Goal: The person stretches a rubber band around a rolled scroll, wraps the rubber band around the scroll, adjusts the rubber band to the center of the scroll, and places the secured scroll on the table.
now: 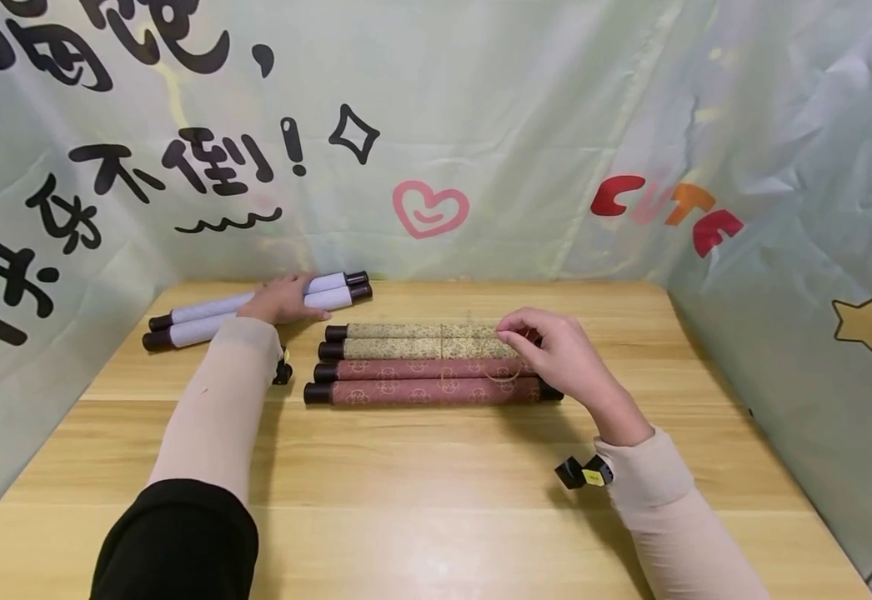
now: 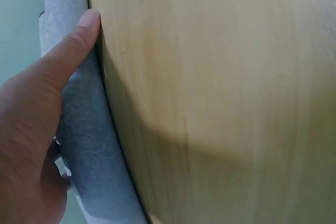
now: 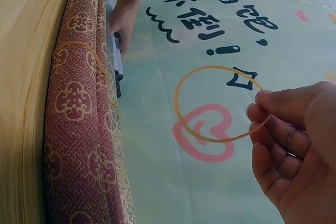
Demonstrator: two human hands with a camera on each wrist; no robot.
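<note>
My left hand (image 1: pixel 283 300) reaches over a pair of lavender scrolls (image 1: pixel 207 328) at the back left and grips them. Its thumb lies along the near side in the left wrist view, its fingers partly hidden behind. Between thumb and fingertips, my right hand (image 1: pixel 565 354) pinches a thin yellow rubber band (image 3: pixel 212 67), which hangs in a round loop. That hand is over the right ends of two red patterned scrolls (image 1: pixel 421 392) and two gold patterned scrolls (image 1: pixel 394 348), lying side by side. Another band (image 3: pixel 79 44) crosses the red scrolls.
The scrolls lie on a light wooden table (image 1: pixel 376 500). Behind and beside it hangs a pale green printed cloth (image 1: pixel 526 100). Small black cameras are strapped to both wrists, the right one (image 1: pixel 584 473) hanging over the table.
</note>
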